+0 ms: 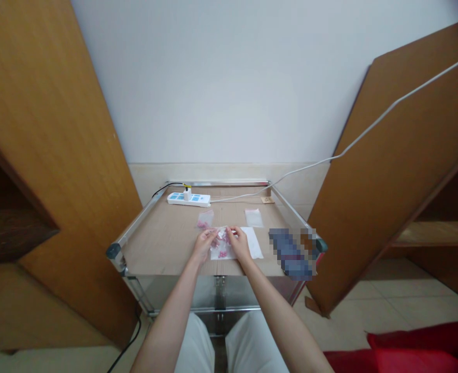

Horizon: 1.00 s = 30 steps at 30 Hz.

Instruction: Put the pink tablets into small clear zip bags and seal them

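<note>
Between my two hands is a small clear plastic bag [222, 236] with pink bits in it. My left hand [204, 244] pinches its left edge, and my right hand [238, 242] pinches the right side near the top. Under it lies a white sheet of paper [254, 243], with several small pink pieces [223, 254] showing just below the bag; whether they are inside it or on the paper I cannot tell. A second clear bag [204, 219] holding pink pieces lies beyond my left hand. Behind my right hand rests a stack of clear bags [254, 218].
A white power strip [189, 199] with a plug sits at the back left of the cardboard-covered table [155, 243]. Its white cable [302, 171] runs up to the right. A blurred dark item [291, 254] lies at the right edge. Wooden cabinets [392, 155] flank the table.
</note>
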### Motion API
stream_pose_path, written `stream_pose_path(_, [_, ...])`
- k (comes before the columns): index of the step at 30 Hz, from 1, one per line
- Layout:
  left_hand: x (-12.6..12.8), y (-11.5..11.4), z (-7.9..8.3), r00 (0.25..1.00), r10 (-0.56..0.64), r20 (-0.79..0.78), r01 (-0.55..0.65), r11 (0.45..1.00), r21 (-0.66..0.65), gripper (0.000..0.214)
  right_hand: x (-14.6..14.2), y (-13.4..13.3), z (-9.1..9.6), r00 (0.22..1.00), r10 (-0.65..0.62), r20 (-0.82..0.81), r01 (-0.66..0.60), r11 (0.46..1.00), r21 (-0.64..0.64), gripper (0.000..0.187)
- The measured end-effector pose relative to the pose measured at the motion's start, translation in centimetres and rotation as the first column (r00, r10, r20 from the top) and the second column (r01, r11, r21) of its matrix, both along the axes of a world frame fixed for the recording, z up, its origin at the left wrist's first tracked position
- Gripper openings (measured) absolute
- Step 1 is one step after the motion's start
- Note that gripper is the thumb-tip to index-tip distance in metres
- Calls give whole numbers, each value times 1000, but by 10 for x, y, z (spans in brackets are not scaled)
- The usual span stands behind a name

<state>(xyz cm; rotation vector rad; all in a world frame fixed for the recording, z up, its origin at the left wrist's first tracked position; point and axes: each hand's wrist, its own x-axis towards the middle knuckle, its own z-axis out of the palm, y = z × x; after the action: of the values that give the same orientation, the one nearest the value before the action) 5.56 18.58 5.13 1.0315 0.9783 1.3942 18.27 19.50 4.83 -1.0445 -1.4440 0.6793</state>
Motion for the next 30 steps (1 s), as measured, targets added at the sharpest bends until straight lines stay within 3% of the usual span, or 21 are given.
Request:
stream_pose_path(17, [0, 0, -2, 999, -20, 37, 21, 1000, -14, 31, 0, 3, -5, 997, 64, 34, -67, 995, 79, 19])
stream_pose_path(30, [-1, 1, -4, 1000, 3, 7, -3, 1000, -3, 34, 0, -3, 3, 991, 129, 46, -134, 984, 121, 15])
